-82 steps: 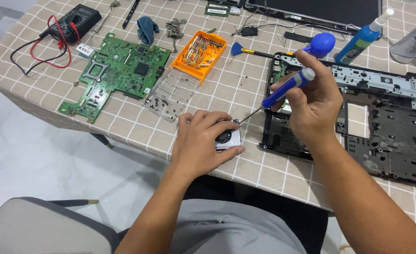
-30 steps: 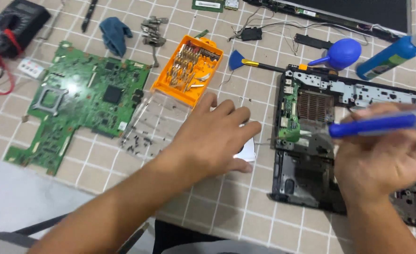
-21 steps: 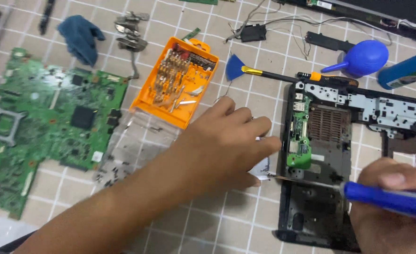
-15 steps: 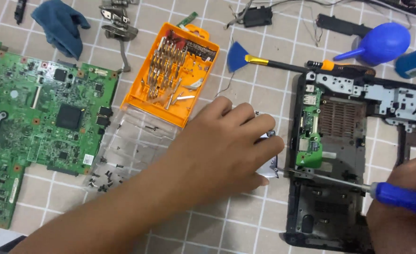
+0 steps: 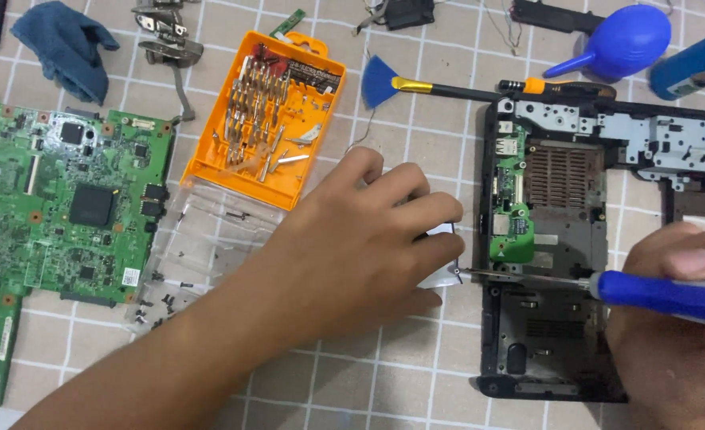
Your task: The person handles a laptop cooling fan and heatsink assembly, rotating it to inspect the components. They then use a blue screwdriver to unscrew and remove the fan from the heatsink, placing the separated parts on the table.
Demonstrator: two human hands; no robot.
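The left hand lies flat, fingers together, over a small silver part, mostly hidden, beside the black chassis. The right hand, cut off, grips a blue screwdriver, tip at the part's edge.

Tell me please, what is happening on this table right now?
A person is taking apart a laptop. The left hand presses down on a small silvery part beside the black laptop base. The right hand holds a blue-handled screwdriver, its tip touching that part's edge. A green circuit board and an orange bit case lie to the left.
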